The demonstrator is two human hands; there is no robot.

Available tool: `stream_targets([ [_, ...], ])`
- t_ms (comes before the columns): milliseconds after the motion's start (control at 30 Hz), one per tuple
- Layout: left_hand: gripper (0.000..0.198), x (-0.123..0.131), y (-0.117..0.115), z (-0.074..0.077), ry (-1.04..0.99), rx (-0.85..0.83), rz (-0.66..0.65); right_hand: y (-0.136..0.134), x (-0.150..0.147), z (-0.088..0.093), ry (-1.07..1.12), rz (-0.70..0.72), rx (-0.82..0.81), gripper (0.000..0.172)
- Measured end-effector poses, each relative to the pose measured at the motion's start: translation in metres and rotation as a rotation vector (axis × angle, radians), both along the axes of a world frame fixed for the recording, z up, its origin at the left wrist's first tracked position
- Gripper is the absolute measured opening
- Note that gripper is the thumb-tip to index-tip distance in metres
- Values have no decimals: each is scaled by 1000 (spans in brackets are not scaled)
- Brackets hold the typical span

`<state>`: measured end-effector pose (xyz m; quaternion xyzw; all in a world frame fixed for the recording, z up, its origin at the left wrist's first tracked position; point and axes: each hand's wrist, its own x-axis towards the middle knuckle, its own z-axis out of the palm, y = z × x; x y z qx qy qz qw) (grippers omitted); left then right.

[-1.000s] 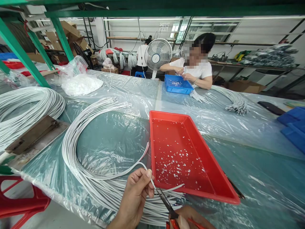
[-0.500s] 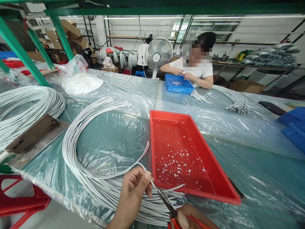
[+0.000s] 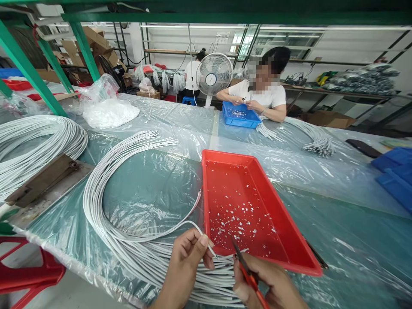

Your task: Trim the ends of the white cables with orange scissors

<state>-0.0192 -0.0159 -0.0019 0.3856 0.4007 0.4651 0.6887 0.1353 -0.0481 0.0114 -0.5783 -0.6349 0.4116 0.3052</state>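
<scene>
Between thumb and fingers, my left hand (image 3: 189, 262) pinches a white cable (image 3: 197, 226) near its end, close to the near left corner of a red tray (image 3: 238, 189). My right hand (image 3: 267, 281) is wrapped round orange-handled scissors (image 3: 246, 269); their dark blades point up over the tray's near edge, apart from the cable tip. A large coil of white cables (image 3: 103, 210) lies on the plastic-covered table, passing beneath my left hand. Small white scraps are scattered in the tray. My right fingers partly hide the scissor handles.
Another coil of cables (image 3: 64, 133) and a metal cutter (image 3: 41, 180) lie at the left. Across the table a person (image 3: 272, 98) works over a blue tray (image 3: 241, 116). A fan (image 3: 214, 75) stands behind. Blue bins (image 3: 397, 171) are at the right, a red stool (image 3: 32, 270) at lower left.
The scissors have come away from the cable and now point upward; my right hand has risen and turned. My left hand has shifted slightly right with the cable, whose tip now shows.
</scene>
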Motion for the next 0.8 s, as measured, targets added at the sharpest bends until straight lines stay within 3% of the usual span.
stream_targets([
  [167,23,5,5,2,-17,38,27,12,12,-4,38,-25,-104,27],
  [500,25,9,4,5,27,68,-59,20,6,0,0,82,-30,20],
  [667,26,8,5,3,-44,53,-137,27,6,11,93,162,-141,18],
  [800,25,9,4,-2,-175,22,-158,29,5,17,273,116,-263,14],
])
